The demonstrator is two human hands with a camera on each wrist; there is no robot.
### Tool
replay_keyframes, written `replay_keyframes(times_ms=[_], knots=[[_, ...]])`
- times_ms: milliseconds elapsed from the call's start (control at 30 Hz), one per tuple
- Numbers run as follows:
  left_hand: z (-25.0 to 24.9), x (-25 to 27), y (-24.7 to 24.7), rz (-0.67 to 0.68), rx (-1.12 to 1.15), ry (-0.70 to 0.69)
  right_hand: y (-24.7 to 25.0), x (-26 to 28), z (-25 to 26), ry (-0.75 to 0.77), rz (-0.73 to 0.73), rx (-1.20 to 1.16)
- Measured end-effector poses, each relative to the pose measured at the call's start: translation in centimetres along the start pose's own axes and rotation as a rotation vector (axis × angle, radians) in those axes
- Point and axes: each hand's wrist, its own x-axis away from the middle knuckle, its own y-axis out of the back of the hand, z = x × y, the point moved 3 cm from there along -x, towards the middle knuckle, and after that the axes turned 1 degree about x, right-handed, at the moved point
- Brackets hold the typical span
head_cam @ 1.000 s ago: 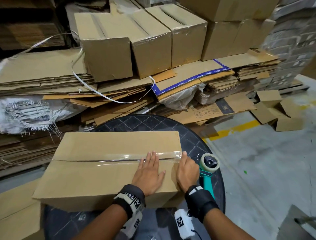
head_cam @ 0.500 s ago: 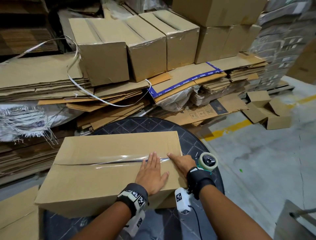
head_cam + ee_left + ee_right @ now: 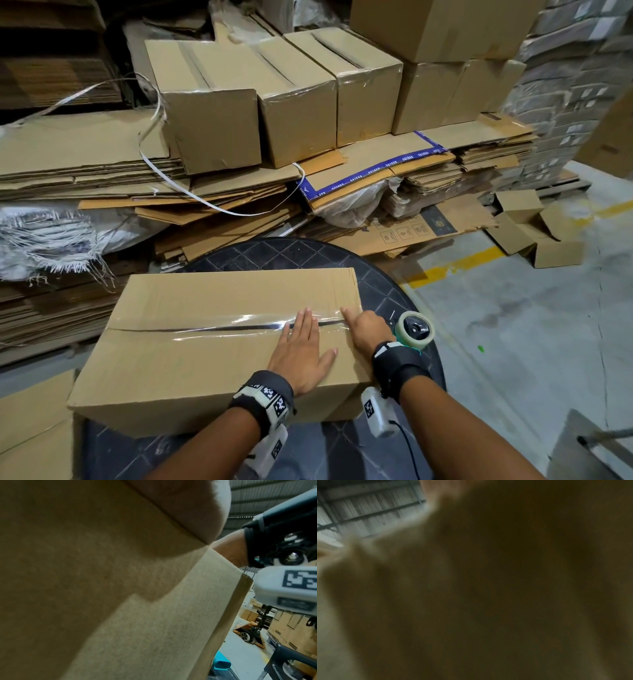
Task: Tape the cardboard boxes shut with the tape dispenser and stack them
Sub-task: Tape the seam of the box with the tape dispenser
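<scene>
Head view: your left hand (image 3: 301, 346) is pressing flat, fingers spread, on the taped cardboard box (image 3: 191, 342); your right hand (image 3: 366, 330) is pressing an extended finger on the tape (image 3: 239, 327).

No legible text on anything.

Flattened cardboard sheets (image 3: 85, 164), white strapping band (image 3: 191, 192), frayed woven sack (image 3: 44, 240), yellow floor line (image 3: 455, 267)

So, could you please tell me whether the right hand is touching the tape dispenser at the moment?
Cannot tell. In the head view the right hand presses the box by the seam, with the tape dispenser right behind it; no gap or contact shows. The right wrist view is blurred.
</scene>
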Motion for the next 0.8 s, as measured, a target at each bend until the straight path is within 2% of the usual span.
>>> replay_keyframes(times_ms=[67,267,467,633,733,800], knots=[[0.0,0.0,0.0,-0.001,0.002,0.004,0.2,0.0,0.2,0.036,0.035,0.067],[-0.3,0.2,0.0,-0.019,-0.005,0.022,-0.1,-0.3,-1.1,0.081,-0.022,0.019],[-2.3,-0.6,-0.4,-0.013,0.038,0.156,0.2,-0.3,-1.6,0.082,-0.082,-0.066],[-3.7,-1.0,-0.6,0.005,-0.005,-0.056,0.4,-0.4,-2.9,-0.044,-0.183,-0.258],[-3.6,-1.0,-0.4,0.013,-0.016,-0.073,0.6,-0.4,-2.9,-0.06,-0.176,-0.275],[-3.6,-1.0,-0.2,0.004,-0.017,-0.041,0.6,-0.7,-3.2,-0.013,-0.135,-0.28]])
